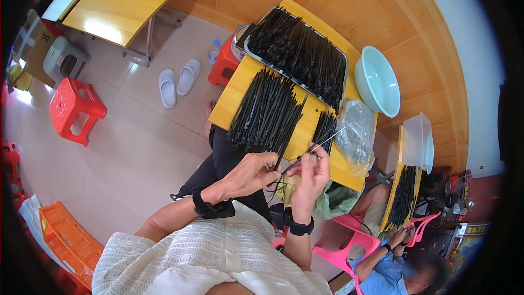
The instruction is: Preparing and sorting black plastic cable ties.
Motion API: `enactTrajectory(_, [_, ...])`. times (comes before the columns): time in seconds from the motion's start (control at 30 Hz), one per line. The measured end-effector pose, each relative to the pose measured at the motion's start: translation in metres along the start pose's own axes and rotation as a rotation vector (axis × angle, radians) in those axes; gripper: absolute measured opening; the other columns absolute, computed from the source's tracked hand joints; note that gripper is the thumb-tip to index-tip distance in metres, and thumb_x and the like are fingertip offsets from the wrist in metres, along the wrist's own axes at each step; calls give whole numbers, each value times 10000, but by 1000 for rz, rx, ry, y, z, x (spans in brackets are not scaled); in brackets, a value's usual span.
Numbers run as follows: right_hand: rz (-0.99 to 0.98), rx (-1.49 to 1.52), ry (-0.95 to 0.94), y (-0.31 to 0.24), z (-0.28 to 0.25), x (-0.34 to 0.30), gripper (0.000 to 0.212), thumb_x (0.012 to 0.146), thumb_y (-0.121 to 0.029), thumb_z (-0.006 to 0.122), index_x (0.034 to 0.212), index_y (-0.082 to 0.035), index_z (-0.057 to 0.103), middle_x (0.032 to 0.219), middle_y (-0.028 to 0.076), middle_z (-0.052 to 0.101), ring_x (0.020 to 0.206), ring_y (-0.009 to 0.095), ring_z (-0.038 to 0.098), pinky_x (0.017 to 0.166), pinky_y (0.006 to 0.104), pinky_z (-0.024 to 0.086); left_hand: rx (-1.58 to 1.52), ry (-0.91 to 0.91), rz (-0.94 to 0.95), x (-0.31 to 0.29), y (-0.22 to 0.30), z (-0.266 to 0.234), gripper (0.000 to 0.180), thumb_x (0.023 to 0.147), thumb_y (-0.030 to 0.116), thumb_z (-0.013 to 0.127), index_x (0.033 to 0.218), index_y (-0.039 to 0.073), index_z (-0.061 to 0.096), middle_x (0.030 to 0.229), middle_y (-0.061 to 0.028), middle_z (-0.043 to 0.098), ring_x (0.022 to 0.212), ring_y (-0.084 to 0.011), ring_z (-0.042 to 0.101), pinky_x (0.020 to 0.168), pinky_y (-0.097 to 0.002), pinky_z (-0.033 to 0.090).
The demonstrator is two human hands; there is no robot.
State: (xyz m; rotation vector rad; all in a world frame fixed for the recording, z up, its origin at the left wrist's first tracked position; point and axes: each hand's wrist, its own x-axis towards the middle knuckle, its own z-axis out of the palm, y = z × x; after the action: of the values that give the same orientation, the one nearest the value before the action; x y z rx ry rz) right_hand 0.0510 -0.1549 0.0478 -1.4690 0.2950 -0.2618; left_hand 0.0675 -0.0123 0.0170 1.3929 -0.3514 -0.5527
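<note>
Over the near edge of a yellow wooden table [302,125], my left hand [252,176] pinches the end of a thin black stick between thumb and fingers. Close beside it, my right hand [310,177] is closed with fingertips together on a thin, pale, needle-like rod [329,139] that slants up to the right. Dark thread-like strands hang between the hands; where they attach is too small to tell. A large pile of thin black sticks [265,112] lies just beyond my left hand, and a smaller bundle of black sticks [325,129] lies beyond my right.
A metal tray [346,76] heaped with black sticks stands farther back. Right of it are a pale green basin [376,81] and a clear plastic bag [356,134]. A co-worker [387,273] sits at lower right. Red stools [76,106] and slippers [167,88] are on the floor.
</note>
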Motion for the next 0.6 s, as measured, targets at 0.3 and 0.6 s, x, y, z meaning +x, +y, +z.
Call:
enactTrajectory(0.3, [-124, -143, 13, 5, 1, 4, 413, 866, -86, 565, 1227, -23, 375, 606, 7, 500, 470, 60, 481, 416, 174, 387, -100, -49, -78, 0, -3, -1, 217, 831, 7, 545, 725, -7, 356, 803, -54, 526, 638, -94, 570, 525, -231, 509])
enactTrajectory(0.6, [-36, -53, -50, 1, -2, 7, 435, 856, -68, 570, 1237, -45, 361, 592, 16, 495, 447, 73, 476, 408, 179, 376, -117, -67, -111, 0, -2, -4, 218, 840, 19, 544, 737, 3, 351, 802, -45, 524, 653, -105, 602, 517, -224, 514])
